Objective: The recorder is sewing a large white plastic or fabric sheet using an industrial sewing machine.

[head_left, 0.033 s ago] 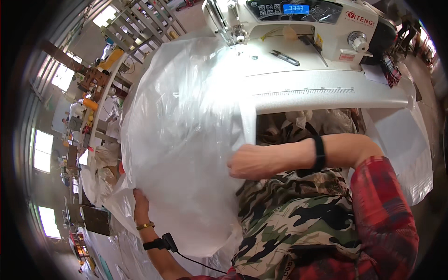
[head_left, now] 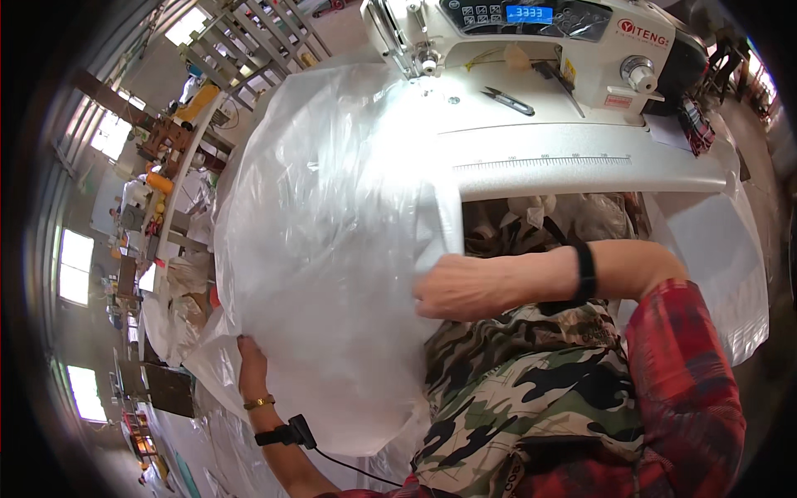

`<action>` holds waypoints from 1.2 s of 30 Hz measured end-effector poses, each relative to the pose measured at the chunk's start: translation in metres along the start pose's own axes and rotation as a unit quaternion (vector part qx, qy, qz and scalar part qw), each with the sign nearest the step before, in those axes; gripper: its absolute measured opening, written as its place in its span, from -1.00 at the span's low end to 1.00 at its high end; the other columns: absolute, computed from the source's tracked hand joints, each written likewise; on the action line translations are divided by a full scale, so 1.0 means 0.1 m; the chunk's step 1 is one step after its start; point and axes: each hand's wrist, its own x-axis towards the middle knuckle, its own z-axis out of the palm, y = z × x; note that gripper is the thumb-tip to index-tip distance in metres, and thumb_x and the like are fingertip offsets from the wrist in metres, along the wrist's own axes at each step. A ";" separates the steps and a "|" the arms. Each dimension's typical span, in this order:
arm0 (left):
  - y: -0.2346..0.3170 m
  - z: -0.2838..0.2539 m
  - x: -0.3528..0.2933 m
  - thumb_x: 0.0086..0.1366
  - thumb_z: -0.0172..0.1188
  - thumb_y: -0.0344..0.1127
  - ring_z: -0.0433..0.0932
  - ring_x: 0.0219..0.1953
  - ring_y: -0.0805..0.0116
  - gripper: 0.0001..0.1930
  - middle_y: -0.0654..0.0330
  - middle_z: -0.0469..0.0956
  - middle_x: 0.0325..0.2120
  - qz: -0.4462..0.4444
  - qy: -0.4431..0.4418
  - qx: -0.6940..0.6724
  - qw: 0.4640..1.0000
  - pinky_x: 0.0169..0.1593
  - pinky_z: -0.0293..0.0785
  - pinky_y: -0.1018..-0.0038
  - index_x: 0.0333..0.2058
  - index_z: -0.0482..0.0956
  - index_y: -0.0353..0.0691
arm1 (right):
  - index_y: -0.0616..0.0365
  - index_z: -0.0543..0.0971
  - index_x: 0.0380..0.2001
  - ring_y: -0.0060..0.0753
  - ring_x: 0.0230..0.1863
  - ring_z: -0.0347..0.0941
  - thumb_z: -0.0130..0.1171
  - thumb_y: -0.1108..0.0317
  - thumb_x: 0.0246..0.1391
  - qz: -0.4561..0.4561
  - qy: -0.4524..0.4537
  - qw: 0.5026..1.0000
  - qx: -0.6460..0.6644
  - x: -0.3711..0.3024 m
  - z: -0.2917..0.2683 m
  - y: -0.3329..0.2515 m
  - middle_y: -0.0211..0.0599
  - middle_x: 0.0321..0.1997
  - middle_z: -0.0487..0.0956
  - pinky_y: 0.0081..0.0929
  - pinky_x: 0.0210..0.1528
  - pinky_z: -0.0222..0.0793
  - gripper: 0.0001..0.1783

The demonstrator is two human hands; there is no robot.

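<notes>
A large sheet of translucent white plastic drapes from the sewing machine down over my lap. Its far end lies on the machine bed beside the needle area, in bright lamp glare. My right hand is closed at the sheet's right edge, with the fingertips turned under and partly hidden. At the lower left edge, my left hand pinches the plastic, and some of its fingers are out of sight behind the sheet. Both hands are well below the needle.
Thread snips lie on the machine bed, right of the needle. More plastic sheeting hangs at the right. A cluttered workbench runs along the left, with a slatted metal rack behind. A cable trails from my left wrist.
My right hand has shifted slightly to the right, and the sheet's right edge has moved with it. My left hand stays nearly in place.
</notes>
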 end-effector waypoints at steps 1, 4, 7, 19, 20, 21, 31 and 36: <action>0.13 -0.11 -0.07 0.13 -0.02 -0.65 0.42 0.04 -0.18 -0.55 -0.21 0.47 -0.06 -0.066 0.105 -0.304 0.944 0.23 0.27 0.20 0.06 0.38 -0.47 | 0.25 0.59 -0.51 -0.19 -0.47 0.54 0.15 0.44 -0.02 0.012 -0.010 1.000 0.017 -0.16 -0.12 -0.05 -0.21 -0.56 0.57 -0.25 -0.47 0.41 -0.89; 0.49 -0.33 -0.37 0.08 0.00 -0.72 0.41 0.03 -0.13 -0.58 -0.22 0.47 -0.11 -0.046 0.117 -0.348 0.929 0.13 0.34 0.21 -0.02 0.43 -0.48 | 0.18 0.54 -0.49 -0.24 -0.40 0.52 0.08 0.38 0.07 0.028 -0.094 0.995 0.012 -0.63 0.09 -0.06 -0.31 -0.51 0.51 -0.27 -0.39 0.40 -0.86; 0.60 -0.46 -0.51 0.12 0.02 -0.66 0.48 -0.10 -0.13 -0.73 -0.19 0.50 -0.24 0.027 0.067 -0.270 0.960 0.00 0.42 0.17 -0.17 0.49 -0.43 | 0.16 0.56 -0.50 -0.22 -0.40 0.52 0.09 0.37 0.05 0.042 -0.171 0.984 0.000 -0.89 0.46 0.03 -0.25 -0.52 0.55 -0.28 -0.38 0.39 -0.86; 1.74 -2.62 -0.89 0.19 0.15 -0.53 0.57 -0.32 0.03 -0.91 0.02 0.55 -0.35 0.138 0.029 -0.245 0.959 -0.25 0.49 0.24 -0.31 0.51 -0.30 | 0.30 0.36 0.08 -0.40 -0.08 0.47 0.16 0.09 0.24 0.404 0.307 0.594 0.624 -0.50 0.71 0.11 -0.23 -0.02 0.50 -0.40 -0.05 0.46 -0.46; 1.82 -2.63 -0.84 0.19 0.15 -0.53 0.57 -0.32 0.03 -0.91 0.02 0.55 -0.35 0.141 0.028 -0.245 0.959 -0.25 0.49 0.24 -0.31 0.51 -0.30 | 0.29 0.24 0.21 -0.38 -0.04 0.45 0.18 0.05 0.23 0.366 0.302 0.590 0.653 -0.44 0.70 0.11 -0.28 0.07 0.44 -0.42 -0.07 0.47 -0.32; 1.88 -2.60 -0.78 0.22 0.15 -0.52 0.58 -0.28 0.03 -0.87 0.00 0.57 -0.29 0.153 0.132 -0.277 0.940 -0.24 0.50 0.24 -0.24 0.52 -0.31 | 0.29 0.24 0.21 -0.38 -0.04 0.45 0.18 0.05 0.23 0.364 0.303 0.590 0.654 -0.34 0.63 0.04 -0.28 0.07 0.44 -0.42 -0.07 0.47 -0.32; 2.47 -2.26 -0.03 0.33 0.22 -0.34 0.44 -0.52 0.59 -0.78 0.23 0.63 -0.39 0.093 -0.006 -0.770 0.632 -0.46 0.31 0.60 -0.14 0.57 -0.36 | 0.11 0.42 0.16 -0.51 -0.20 0.49 0.30 0.01 0.13 0.155 0.104 0.500 0.846 -0.05 0.47 -0.20 -0.31 -0.06 0.54 -0.47 -0.15 0.48 -0.37; 2.50 -2.29 0.01 0.26 0.31 -0.35 0.21 -0.66 0.77 -0.84 0.51 0.36 -0.71 -0.029 -0.028 -0.797 0.602 -0.60 0.05 0.70 -0.48 0.60 -0.24 | 0.15 0.49 0.02 -0.59 -0.47 0.45 0.28 0.11 0.16 0.240 0.201 0.533 0.786 0.01 0.55 -0.19 -0.38 -0.39 0.56 -0.62 -0.43 0.43 -0.54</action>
